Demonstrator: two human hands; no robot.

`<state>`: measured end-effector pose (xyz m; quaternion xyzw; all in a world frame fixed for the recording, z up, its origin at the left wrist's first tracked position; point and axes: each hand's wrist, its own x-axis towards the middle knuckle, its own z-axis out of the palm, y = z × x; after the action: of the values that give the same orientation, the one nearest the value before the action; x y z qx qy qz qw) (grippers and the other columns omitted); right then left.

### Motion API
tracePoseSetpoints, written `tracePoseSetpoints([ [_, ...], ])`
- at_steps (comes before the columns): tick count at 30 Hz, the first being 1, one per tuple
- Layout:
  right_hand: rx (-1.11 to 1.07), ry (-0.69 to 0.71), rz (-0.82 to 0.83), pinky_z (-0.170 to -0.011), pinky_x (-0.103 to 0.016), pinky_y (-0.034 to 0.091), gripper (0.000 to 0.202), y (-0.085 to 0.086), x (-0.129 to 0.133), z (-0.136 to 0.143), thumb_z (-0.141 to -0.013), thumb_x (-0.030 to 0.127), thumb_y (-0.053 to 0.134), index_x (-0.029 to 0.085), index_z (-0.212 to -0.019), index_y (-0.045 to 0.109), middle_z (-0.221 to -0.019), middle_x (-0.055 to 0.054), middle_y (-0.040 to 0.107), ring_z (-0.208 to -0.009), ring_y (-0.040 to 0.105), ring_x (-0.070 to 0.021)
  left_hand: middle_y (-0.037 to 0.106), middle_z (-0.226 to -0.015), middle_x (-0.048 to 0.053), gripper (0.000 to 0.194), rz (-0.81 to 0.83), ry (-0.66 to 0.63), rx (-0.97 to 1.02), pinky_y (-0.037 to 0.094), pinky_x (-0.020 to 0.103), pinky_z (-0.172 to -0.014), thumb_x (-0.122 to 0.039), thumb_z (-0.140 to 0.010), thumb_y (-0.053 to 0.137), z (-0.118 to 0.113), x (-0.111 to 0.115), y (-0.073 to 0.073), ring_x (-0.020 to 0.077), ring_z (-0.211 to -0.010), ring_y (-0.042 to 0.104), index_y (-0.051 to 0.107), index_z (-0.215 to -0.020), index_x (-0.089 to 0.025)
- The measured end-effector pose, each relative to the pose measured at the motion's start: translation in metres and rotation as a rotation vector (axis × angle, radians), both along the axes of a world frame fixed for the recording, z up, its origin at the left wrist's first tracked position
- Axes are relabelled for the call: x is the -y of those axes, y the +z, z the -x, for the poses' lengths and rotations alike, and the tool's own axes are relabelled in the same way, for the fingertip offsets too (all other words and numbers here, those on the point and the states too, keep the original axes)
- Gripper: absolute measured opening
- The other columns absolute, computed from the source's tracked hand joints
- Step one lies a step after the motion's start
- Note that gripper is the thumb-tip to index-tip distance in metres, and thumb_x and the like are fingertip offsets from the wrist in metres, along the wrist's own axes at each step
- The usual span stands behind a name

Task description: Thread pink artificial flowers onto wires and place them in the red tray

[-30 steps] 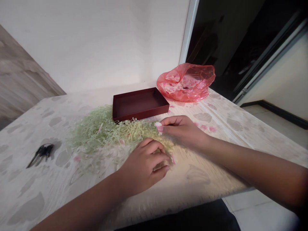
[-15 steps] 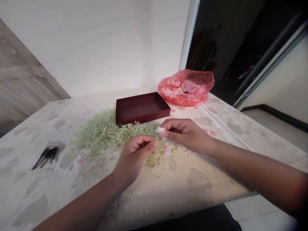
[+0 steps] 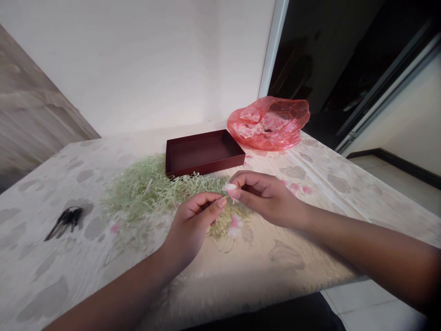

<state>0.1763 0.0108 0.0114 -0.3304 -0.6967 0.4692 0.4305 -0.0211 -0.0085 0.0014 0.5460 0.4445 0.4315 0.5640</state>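
Observation:
A small white and pink petal (image 3: 229,187) is pinched between the thumb and forefinger of my right hand (image 3: 267,195). Close beside it, my left hand (image 3: 198,218) is closed in a pinch, and whatever lies between its fingertips is too small to name. Beyond and left of the hands spreads a heap of pale green shredded paper (image 3: 144,188). Below the fingertips, a pink and white petal (image 3: 234,224) rests by some yellowish shreds (image 3: 220,227). An open dark red box (image 3: 206,166) stands behind the green shreds.
A translucent red plastic bag (image 3: 282,138) holding pink and white petals sits at the back right, beside the box. Black keys (image 3: 67,220) lie on the left of the patterned tablecloth (image 3: 285,255). Loose pink petals (image 3: 294,187) are scattered behind my right wrist.
The petal near the yellowish shreds, seen hanging or lying just under my right fingers before, now shows lower, on the table. Both hands keep their pinches and have barely moved.

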Motion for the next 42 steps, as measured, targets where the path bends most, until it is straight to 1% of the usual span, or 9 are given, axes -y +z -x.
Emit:
tracePoseSetpoints([
  [6, 0.010, 0.024, -0.021, -0.063, -0.027, 0.038, 0.021, -0.004, 0.000, 0.001, -0.094, 0.036, 0.066, 0.018, -0.086, 0.060, -0.084, -0.001, 0.054, -0.072, 0.046, -0.0123, 0.049, -0.060, -0.004, 0.019, -0.001, -0.017, -0.025, 0.031, 0.023, -0.053, -0.041, -0.087, 0.072, 0.001, 0.000, 0.000, 0.0105, -0.058, 0.040, 0.074, -0.083, -0.023],
  [14, 0.009, -0.025, -0.026, -0.062, -0.027, 0.040, 0.021, -0.001, 0.002, 0.003, -0.093, 0.038, 0.066, 0.019, -0.086, 0.061, -0.085, -0.002, 0.057, -0.071, 0.048, -0.0128, 0.050, -0.062, -0.003, 0.019, -0.009, -0.022, -0.012, 0.033, 0.025, -0.056, -0.040, -0.087, 0.072, 0.001, 0.000, -0.002, 0.0115, -0.060, 0.043, 0.073, -0.081, -0.022],
  [21, 0.055, -0.006, -0.045, -0.059, -0.026, 0.040, 0.021, -0.002, 0.004, 0.002, -0.093, 0.037, 0.066, 0.019, -0.085, 0.060, -0.081, -0.001, 0.056, -0.066, 0.047, -0.0120, 0.048, -0.061, -0.003, 0.023, -0.002, -0.031, -0.050, 0.032, 0.025, -0.054, -0.043, -0.088, 0.070, 0.001, 0.003, -0.002, 0.0121, -0.059, 0.041, 0.072, -0.078, -0.022],
  [25, 0.047, 0.007, 0.001, -0.063, -0.028, 0.046, 0.023, -0.007, 0.004, 0.005, -0.094, 0.040, 0.064, 0.018, -0.087, 0.060, -0.083, -0.002, 0.059, -0.070, 0.054, -0.0134, 0.047, -0.061, -0.003, 0.023, 0.005, -0.042, -0.037, 0.031, 0.026, -0.054, -0.041, -0.088, 0.070, 0.001, 0.003, -0.005, 0.0121, -0.059, 0.040, 0.070, -0.075, -0.021],
  [29, -0.006, 0.035, 0.066, -0.063, -0.028, 0.051, 0.025, -0.012, 0.006, 0.008, -0.095, 0.041, 0.063, 0.018, -0.088, 0.060, -0.081, -0.002, 0.059, -0.068, 0.059, -0.0132, 0.048, -0.062, -0.003, 0.021, 0.001, -0.042, -0.011, 0.031, 0.026, -0.056, -0.038, -0.088, 0.071, 0.002, 0.003, -0.007, 0.0118, -0.060, 0.041, 0.070, -0.075, -0.021],
  [36, -0.072, 0.067, 0.098, -0.062, -0.026, 0.055, 0.024, -0.014, 0.008, 0.010, -0.095, 0.042, 0.064, 0.018, -0.090, 0.060, -0.086, -0.002, 0.059, -0.070, 0.061, -0.0125, 0.051, -0.065, -0.003, 0.019, 0.020, -0.049, 0.042, 0.033, 0.027, -0.061, -0.037, -0.089, 0.070, 0.002, 0.006, -0.009, 0.0124, -0.065, 0.043, 0.071, -0.077, -0.022],
  [42, -0.089, 0.105, 0.098, -0.061, -0.025, 0.055, 0.024, -0.016, 0.008, 0.010, -0.093, 0.041, 0.066, 0.018, -0.087, 0.060, -0.083, -0.001, 0.058, -0.068, 0.061, -0.0117, 0.051, -0.064, -0.003, 0.022, 0.044, -0.034, 0.042, 0.034, 0.027, -0.061, -0.037, -0.087, 0.071, 0.001, 0.007, -0.008, 0.0130, -0.065, 0.044, 0.068, -0.074, -0.020],
])
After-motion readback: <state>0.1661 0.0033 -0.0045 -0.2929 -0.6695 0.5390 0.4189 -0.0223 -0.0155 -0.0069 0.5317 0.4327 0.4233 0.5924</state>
